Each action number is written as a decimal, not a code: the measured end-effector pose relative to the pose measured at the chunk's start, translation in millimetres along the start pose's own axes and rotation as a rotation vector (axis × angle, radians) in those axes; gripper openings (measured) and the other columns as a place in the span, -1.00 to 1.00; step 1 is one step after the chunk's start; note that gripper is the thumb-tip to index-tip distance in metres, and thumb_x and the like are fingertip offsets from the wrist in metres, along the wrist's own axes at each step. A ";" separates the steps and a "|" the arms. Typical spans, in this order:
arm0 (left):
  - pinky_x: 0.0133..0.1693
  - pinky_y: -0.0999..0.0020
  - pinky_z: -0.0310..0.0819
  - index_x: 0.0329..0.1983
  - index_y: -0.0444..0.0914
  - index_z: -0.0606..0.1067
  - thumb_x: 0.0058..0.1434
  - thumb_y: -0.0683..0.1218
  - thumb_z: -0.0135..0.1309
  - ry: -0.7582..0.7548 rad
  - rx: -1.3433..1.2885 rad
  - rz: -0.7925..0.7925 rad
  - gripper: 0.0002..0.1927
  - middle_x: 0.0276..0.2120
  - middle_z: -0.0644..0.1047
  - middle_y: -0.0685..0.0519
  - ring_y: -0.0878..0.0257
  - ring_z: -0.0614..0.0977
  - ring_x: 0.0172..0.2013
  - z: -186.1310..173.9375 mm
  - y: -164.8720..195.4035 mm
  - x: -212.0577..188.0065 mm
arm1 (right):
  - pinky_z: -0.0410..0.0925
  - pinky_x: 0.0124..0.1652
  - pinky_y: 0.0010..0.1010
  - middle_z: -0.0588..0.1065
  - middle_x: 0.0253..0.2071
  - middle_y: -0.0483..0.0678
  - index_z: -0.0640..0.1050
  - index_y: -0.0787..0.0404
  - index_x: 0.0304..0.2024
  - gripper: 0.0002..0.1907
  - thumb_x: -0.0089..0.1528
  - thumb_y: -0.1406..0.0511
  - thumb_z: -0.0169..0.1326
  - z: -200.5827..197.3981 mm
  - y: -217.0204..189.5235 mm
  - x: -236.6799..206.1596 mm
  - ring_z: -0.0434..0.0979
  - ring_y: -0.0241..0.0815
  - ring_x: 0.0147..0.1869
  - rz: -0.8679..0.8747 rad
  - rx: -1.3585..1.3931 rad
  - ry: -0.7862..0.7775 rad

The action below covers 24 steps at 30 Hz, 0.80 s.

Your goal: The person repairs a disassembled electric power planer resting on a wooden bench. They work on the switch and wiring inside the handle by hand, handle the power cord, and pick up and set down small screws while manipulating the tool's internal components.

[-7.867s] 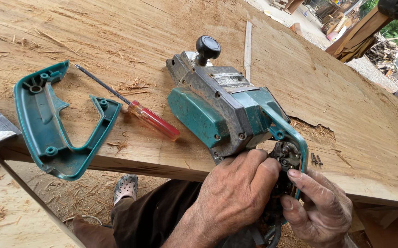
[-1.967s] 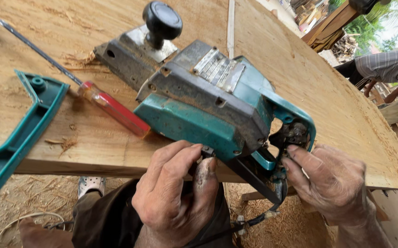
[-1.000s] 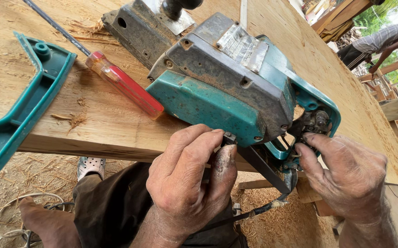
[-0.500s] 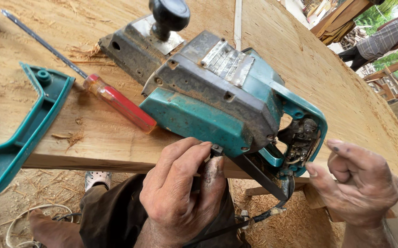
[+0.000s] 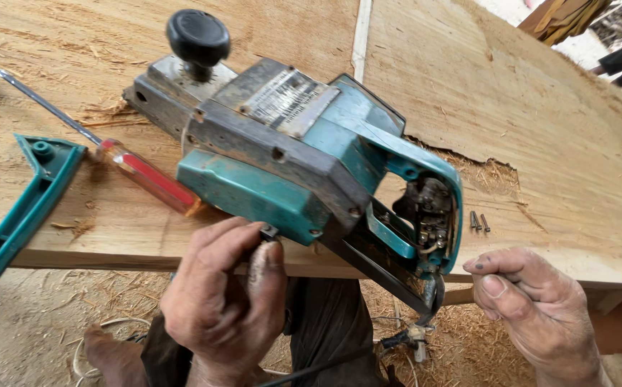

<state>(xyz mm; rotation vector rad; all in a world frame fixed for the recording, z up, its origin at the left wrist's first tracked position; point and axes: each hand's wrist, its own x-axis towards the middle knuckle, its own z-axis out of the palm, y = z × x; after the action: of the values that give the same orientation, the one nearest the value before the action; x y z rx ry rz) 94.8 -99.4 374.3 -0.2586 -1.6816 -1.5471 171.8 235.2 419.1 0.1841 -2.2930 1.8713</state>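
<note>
A teal and grey electric planer (image 5: pixel 289 158) with a black knob (image 5: pixel 197 36) lies on the wooden board (image 5: pixel 540 129), its rear overhanging the front edge. Its handle (image 5: pixel 433 215) is open on one side, showing wiring and a switch. My left hand (image 5: pixel 225 308) is just below the planer's body, thumb and fingers pinched on a small dark piece (image 5: pixel 268 232). My right hand (image 5: pixel 533 308) hangs off the board's edge, right of the handle and apart from it, fingers curled, with nothing seen in it.
A red-handled screwdriver (image 5: pixel 149 183) lies left of the planer. The teal handle cover (image 5: pixel 17 208) rests at the far left edge. Two small screws (image 5: pixel 477 221) lie right of the handle. A black cord (image 5: pixel 325 365) hangs below. Sawdust covers the ground.
My right hand has drawn away from the open handle, down and to the right. The view has shifted closer. My left hand stays pinched under the planer body.
</note>
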 end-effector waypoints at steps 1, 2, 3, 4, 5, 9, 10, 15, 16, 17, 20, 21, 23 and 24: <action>-0.25 0.57 0.59 -0.03 -0.31 0.55 0.32 -0.26 0.26 0.002 0.001 -0.004 -0.81 -0.10 0.64 -0.07 0.35 0.69 -0.27 3.2 1.7 -3.8 | 0.30 -0.39 -0.53 0.50 -0.39 -0.02 0.53 0.50 0.07 -0.75 0.35 0.48 0.03 -8.8 5.4 -5.5 0.39 -0.34 -0.36 0.021 -0.013 -0.003; -0.24 0.57 0.59 -0.01 -0.32 0.55 0.35 -0.26 0.25 -0.007 0.003 -0.005 -0.82 -0.11 0.64 -0.07 0.35 0.68 -0.26 5.4 3.0 -7.5 | 0.29 -0.40 -0.55 0.50 -0.39 -0.04 0.53 0.49 0.07 -0.75 0.35 0.48 0.05 -16.8 11.4 -9.7 0.38 -0.37 -0.36 0.004 -0.036 -0.015; -0.23 0.57 0.58 0.00 -0.33 0.55 0.37 -0.26 0.24 -0.016 0.006 -0.010 -0.82 -0.13 0.64 -0.06 0.36 0.68 -0.26 6.7 4.4 -11.3 | 0.28 -0.40 -0.57 0.49 -0.39 -0.06 0.54 0.47 0.07 -0.75 0.35 0.48 0.06 -23.8 17.0 -14.2 0.37 -0.39 -0.37 -0.008 -0.060 -0.027; -0.23 0.57 0.58 0.01 -0.33 0.55 0.38 -0.26 0.23 -0.027 0.000 -0.025 -0.83 -0.14 0.64 -0.05 0.37 0.67 -0.26 7.9 6.6 -15.2 | 0.28 -0.40 -0.59 0.49 -0.40 -0.09 0.54 0.46 0.07 -0.75 0.35 0.48 0.08 -29.7 21.3 -19.6 0.36 -0.41 -0.38 -0.021 -0.083 -0.035; -0.22 0.58 0.58 0.01 -0.34 0.54 0.39 -0.26 0.23 -0.037 -0.006 -0.039 -0.83 -0.15 0.63 -0.04 0.38 0.66 -0.27 9.2 9.0 -18.8 | 0.27 -0.40 -0.60 0.51 -0.36 -0.07 0.54 0.44 0.05 -0.75 0.32 0.47 0.09 -34.0 24.9 -25.4 0.38 -0.41 -0.36 -0.025 -0.104 -0.022; -0.25 0.61 0.53 -0.01 -0.37 0.53 0.39 -0.26 0.21 -0.039 -0.016 -0.104 -0.84 -0.12 0.62 -0.04 0.42 0.62 -0.29 12.2 20.1 -25.7 | 0.22 -0.51 -0.68 0.55 -0.41 -0.11 0.58 0.39 0.00 -0.76 0.29 0.43 0.13 -46.3 29.2 -37.1 0.34 -0.49 -0.46 -0.073 -0.168 -0.063; -0.26 0.61 0.51 -0.01 -0.38 0.53 0.38 -0.27 0.20 -0.036 -0.009 -0.117 -0.84 -0.10 0.61 -0.04 0.42 0.61 -0.30 13.1 22.9 -25.9 | 0.19 -0.57 -0.71 0.55 -0.47 -0.14 0.60 0.38 0.01 -0.77 0.31 0.42 0.14 -47.9 28.1 -38.2 0.31 -0.52 -0.52 -0.087 -0.181 -0.095; -0.24 0.62 0.50 -0.05 -0.37 0.54 0.38 -0.27 0.20 -0.037 -0.010 -0.118 -0.88 -0.14 0.61 -0.01 0.45 0.60 -0.29 12.0 27.9 -22.3 | 0.17 -0.54 -0.63 0.39 -0.56 -0.25 0.61 0.29 -0.07 -0.79 0.27 0.33 0.19 -40.2 25.7 -42.1 0.25 -0.51 -0.52 -0.074 -0.381 -0.080; -0.27 0.62 0.48 -0.05 -0.36 0.54 0.36 -0.27 0.20 -0.037 0.012 -0.128 -0.87 -0.14 0.61 -0.01 0.45 0.59 -0.31 10.4 27.5 -21.7 | 0.15 -0.51 -0.61 0.38 -0.54 -0.24 0.60 0.29 -0.07 -0.79 0.28 0.32 0.19 -37.5 25.4 -41.5 0.24 -0.51 -0.49 -0.090 -0.401 -0.081; -0.27 0.62 0.48 -0.06 -0.36 0.55 0.36 -0.27 0.21 -0.039 0.015 -0.127 -0.87 -0.15 0.61 0.00 0.45 0.59 -0.32 8.6 26.9 -21.2 | 0.16 -0.54 -0.62 0.38 -0.57 -0.25 0.61 0.28 -0.08 -0.79 0.27 0.30 0.19 -34.7 24.9 -40.4 0.24 -0.51 -0.51 -0.082 -0.409 -0.103; -0.27 0.63 0.47 -0.07 -0.35 0.55 0.37 -0.27 0.20 -0.042 0.002 -0.123 -0.89 -0.15 0.61 0.01 0.46 0.59 -0.33 4.6 24.4 -21.0 | 0.21 -0.59 -0.62 0.44 -0.56 -0.24 0.62 0.26 -0.09 -0.78 0.28 0.28 0.19 -26.0 21.2 -38.1 0.27 -0.51 -0.54 -0.084 -0.389 -0.185; -0.27 0.63 0.47 -0.06 -0.36 0.55 0.37 -0.28 0.20 -0.045 -0.014 -0.121 -0.89 -0.15 0.61 0.01 0.46 0.58 -0.32 3.2 23.6 -21.1 | 0.23 -0.58 -0.62 0.50 -0.48 -0.21 0.62 0.27 -0.07 -0.78 0.30 0.28 0.18 -21.5 20.2 -39.0 0.30 -0.51 -0.53 -0.099 -0.350 -0.223; -0.26 0.63 0.47 -0.05 -0.36 0.55 0.38 -0.28 0.20 -0.045 -0.026 -0.115 -0.88 -0.14 0.61 0.00 0.45 0.59 -0.30 0.5 22.7 -21.5 | 0.26 -0.58 -0.62 0.55 -0.44 -0.19 0.63 0.25 -0.05 -0.78 0.30 0.28 0.18 -13.1 18.2 -39.4 0.34 -0.52 -0.54 -0.124 -0.352 -0.265; -0.26 0.63 0.48 -0.05 -0.36 0.55 0.38 -0.28 0.20 -0.044 -0.021 -0.109 -0.88 -0.13 0.61 0.00 0.45 0.59 -0.30 -0.4 22.3 -21.4 | 0.26 -0.58 -0.62 0.54 -0.47 -0.22 0.63 0.24 -0.06 -0.77 0.28 0.27 0.19 -9.6 17.6 -37.7 0.34 -0.53 -0.55 -0.136 -0.393 -0.267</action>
<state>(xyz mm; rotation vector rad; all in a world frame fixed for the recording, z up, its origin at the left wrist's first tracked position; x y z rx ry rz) 123.0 -86.9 376.3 -0.2159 -1.7394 -1.6509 205.6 247.6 396.0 0.5459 -2.6899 1.3668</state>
